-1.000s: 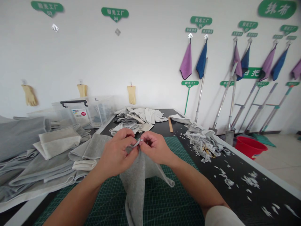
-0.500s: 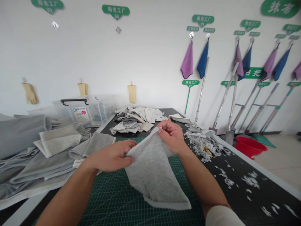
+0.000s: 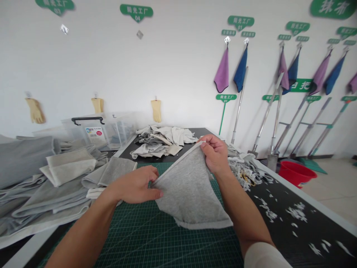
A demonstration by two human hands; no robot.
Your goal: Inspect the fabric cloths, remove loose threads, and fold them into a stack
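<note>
Hands: left hand (image 3: pixel 134 184) and right hand (image 3: pixel 214 154) apart, both pinching a grey cloth (image 3: pixel 189 197) above the green cutting mat (image 3: pixel 167 245).
Tabletop (image 3: pixel 281 242): folded cloths (image 3: pixel 47 193) left, white trimmings (image 3: pixel 242 175) right.

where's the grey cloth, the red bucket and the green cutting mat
Grey cloth (image 3: pixel 189 193): head view, middle of the held panel.
Red bucket (image 3: pixel 294 178): head view, outer wall.
Green cutting mat (image 3: pixel 167 245): head view, bare front area.
</note>
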